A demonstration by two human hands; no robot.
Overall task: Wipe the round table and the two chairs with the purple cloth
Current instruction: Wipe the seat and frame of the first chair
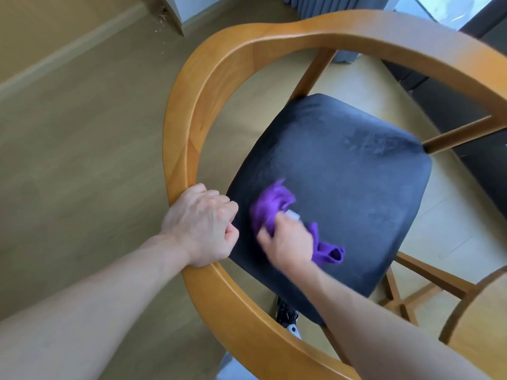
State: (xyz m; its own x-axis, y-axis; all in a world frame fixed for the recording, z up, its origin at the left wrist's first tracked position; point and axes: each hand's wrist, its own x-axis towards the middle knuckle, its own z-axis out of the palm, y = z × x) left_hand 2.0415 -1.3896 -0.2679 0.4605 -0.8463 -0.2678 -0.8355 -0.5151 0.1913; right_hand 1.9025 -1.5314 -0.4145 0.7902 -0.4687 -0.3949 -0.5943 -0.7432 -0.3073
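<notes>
Both forearms reach in from the bottom edge. Left hand (201,227) has its fingers (216,200) curled over the curved wooden rail of the chair (192,127), gripping it. Right hand (288,241), motion-blurred, presses the purple cloth (270,205) against the dark seat cushion (343,171), fingers clutching the bunched fabric; one cloth end trails out to the hand's right. Wood-look floor (82,133) lies beneath.

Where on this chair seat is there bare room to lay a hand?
Free: the seat between the purple cloth and the far edge. Crowded: the near-left corner, where the right hand works the cloth and the left hand grips the wooden rail.
</notes>
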